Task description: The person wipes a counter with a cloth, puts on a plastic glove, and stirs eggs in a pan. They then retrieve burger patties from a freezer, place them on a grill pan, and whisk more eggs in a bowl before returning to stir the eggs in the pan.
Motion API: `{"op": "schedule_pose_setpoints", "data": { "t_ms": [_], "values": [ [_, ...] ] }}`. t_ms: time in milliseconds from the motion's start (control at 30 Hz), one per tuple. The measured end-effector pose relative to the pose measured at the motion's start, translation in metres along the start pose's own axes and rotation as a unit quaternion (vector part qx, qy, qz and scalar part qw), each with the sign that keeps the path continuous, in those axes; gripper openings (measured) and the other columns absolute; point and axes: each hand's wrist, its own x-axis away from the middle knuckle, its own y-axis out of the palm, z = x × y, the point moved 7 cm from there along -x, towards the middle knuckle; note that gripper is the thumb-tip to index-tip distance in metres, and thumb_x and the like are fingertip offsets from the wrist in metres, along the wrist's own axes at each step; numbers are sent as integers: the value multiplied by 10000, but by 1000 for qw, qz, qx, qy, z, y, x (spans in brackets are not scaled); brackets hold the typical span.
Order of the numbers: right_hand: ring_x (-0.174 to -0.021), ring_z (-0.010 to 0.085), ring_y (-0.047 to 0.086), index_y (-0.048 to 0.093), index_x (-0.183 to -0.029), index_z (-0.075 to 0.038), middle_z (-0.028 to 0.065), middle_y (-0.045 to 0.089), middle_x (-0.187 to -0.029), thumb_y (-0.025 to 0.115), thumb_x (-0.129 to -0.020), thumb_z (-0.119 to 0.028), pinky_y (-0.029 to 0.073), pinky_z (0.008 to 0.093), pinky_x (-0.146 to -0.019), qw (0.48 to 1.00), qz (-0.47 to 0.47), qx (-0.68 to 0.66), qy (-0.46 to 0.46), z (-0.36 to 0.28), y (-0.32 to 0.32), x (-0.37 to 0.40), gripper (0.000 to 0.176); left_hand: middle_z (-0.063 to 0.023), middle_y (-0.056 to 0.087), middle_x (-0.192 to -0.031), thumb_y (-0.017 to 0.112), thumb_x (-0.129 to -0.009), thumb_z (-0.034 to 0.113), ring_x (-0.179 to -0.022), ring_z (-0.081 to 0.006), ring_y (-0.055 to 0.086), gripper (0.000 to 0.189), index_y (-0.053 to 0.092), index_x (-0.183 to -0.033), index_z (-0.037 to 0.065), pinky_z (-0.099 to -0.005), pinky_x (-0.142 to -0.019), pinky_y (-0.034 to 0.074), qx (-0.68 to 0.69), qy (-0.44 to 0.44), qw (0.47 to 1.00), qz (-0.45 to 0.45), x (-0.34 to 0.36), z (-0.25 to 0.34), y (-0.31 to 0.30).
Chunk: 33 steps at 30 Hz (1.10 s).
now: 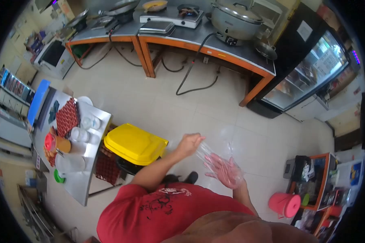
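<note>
My left hand [190,144] is closed, its fingers pinching one end of a clear, thin plastic glove [204,152]. The film stretches from that pinch down to my right hand [223,171], which is inside the loose plastic. The fingers of my right hand are spread apart, and film lies around the palm towards the wrist. Both hands are in front of my red shirt [170,206], over the tiled floor. Below and left of my left hand, a bin with a yellow lid [135,142] stands near my forearm.
To the left, a metal table [79,184] bears plastic tubs, a red egg tray [67,117] and a red-lidded jar [57,143]. Ahead, an orange-framed counter [182,38] holds a large cooker [233,24] and stove; cables hang beneath. A glass-door fridge [308,77] and pink bucket [281,204] stand right.
</note>
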Motion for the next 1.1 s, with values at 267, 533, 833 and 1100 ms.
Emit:
{"op": "schedule_pose_setpoints", "data": {
  "t_ms": [267, 533, 833, 1100],
  "values": [
    [-1587, 281, 122, 166, -1628, -14, 149, 177, -1703, 420, -1006, -673, 138, 495, -1261, 999, -21, -41, 10, -72, -25, -125, 941, -203, 492, -658, 639, -1010, 222, -574, -395, 495, 371, 511, -749, -8, -439, -552, 424, -142, 48, 986, 68, -130, -49, -62],
    [-1566, 309, 201, 201, -1617, -14, 177, 199, -1692, 347, -1053, -621, 171, 505, -1260, 999, -6, -40, 0, -203, -68, -279, 841, -233, 524, -701, 632, -1009, 239, -599, -429, 508, 356, 536, -767, -5, -462, -564, 429, -178, 91, 977, 82, -306, -139, -108],
    [-1496, 392, 321, 283, -1583, -3, 218, 337, -1620, 295, -1060, -623, 249, 593, -1229, 981, -17, -181, -71, -366, -114, -481, 811, 26, 522, -671, 449, -1103, 395, -600, -73, 502, 406, 621, -954, 59, -272, -514, 399, 175, -169, 970, -4, -436, -222, -111],
    [-1517, 396, 274, 219, -1609, -32, 216, 270, -1649, 295, -1050, -643, 251, 628, -1217, 985, -66, -151, 55, -459, -133, -674, 831, 63, 445, -650, 520, -1092, 260, -571, -61, 411, 341, 539, -808, 71, -246, -512, 331, 165, -212, 939, 216, -536, -317, -185]
  ]
}}
